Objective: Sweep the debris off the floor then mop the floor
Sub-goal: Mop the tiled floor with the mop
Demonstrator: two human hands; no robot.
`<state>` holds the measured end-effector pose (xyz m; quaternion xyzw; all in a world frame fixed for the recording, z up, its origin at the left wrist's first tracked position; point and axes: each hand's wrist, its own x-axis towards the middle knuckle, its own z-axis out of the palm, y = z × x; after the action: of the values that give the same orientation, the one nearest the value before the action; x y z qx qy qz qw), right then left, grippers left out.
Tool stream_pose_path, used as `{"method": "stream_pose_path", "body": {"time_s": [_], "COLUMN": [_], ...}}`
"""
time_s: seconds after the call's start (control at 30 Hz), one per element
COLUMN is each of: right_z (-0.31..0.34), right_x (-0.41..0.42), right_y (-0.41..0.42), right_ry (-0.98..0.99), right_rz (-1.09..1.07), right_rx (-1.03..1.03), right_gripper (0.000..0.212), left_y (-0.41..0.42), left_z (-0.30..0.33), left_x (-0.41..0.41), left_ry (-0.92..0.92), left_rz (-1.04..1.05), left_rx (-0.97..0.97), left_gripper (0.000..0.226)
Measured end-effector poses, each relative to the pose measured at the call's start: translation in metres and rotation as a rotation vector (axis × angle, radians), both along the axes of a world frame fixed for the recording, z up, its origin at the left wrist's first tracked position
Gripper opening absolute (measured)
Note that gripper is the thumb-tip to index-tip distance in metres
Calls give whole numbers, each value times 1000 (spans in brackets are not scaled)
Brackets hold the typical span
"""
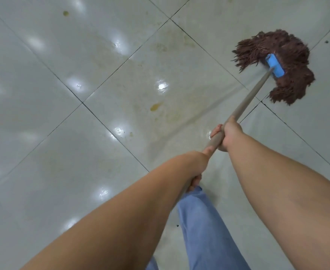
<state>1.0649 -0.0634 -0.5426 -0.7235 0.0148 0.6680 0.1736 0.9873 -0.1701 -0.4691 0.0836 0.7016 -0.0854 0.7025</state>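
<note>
1. Mop (277,65): brown string head spread flat on the floor (43,94) at upper right, straddling a grout line where tiles meet. A blue clamp (274,65) joins the strings to the handle (251,94).
2. Handle: grey-brown, running diagonally from the clamp down and left toward the person's body.
3. Right hand (229,135): wrapped round the handle about mid-length, fingers curled under it, fingertips showing on the far side. Firm grip.
4. Left hand (197,168): lower on the handle, nearer the body, mostly hidden behind its own wrist. Curled fingers visible beneath the shaft; it holds the handle.
5. Floor: glossy pale tiles with dark grout lines and bright light reflections. Yellowish stains (156,107) lie near frame centre, left of the handle, well apart from the mop head. Another yellowish spot (65,13) at upper left.
6. A small dark speck (326,42) lies right of the mop head.
7. A leg in blue trousers (205,230) shows below the arms.
</note>
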Motion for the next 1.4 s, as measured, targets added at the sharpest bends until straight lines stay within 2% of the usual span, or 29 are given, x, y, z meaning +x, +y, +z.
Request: {"method": "stream_pose_path", "body": {"time_s": [0.13, 0.37, 0.53, 0.67, 0.77, 0.9, 1.03, 1.27, 1.4], "right_z": [-6, 13, 46, 68, 77, 73, 71, 70, 56], "right_x": [-47, -154, -225, -256, -257, -249, -244, -225, -191], "right_y": [-92, -296, -453, -556, -599, -607, -591, -488, -406], "right_ry": [81, 163, 201, 218, 255, 304, 353, 441, 408], "right_rz": [22, 27, 82, 96, 102, 86, 69, -29, -52], "right_rx": [-26, -79, -166, -269, -339, -348, -349, -236, -105], "right_gripper": [42, 45, 43, 45, 47, 47, 47, 47, 45], "left_y": [-94, -299, -459, -558, -599, -607, -585, -475, -392], "left_z": [15, 33, 61, 88, 100, 98, 101, 107, 88], "left_x": [-61, -175, -247, -284, -290, -282, -275, -259, -225], "left_ry": [-12, 38, 66, -49, -170, -164, -59, 90, 111], "left_rz": [31, 1, 66, 113, 143, 92, 50, -23, -38], "left_rx": [57, 6, -124, -304, -368, -371, -349, -242, -146], "left_gripper": [65, 63, 69, 72, 72, 70, 69, 69, 69]}}
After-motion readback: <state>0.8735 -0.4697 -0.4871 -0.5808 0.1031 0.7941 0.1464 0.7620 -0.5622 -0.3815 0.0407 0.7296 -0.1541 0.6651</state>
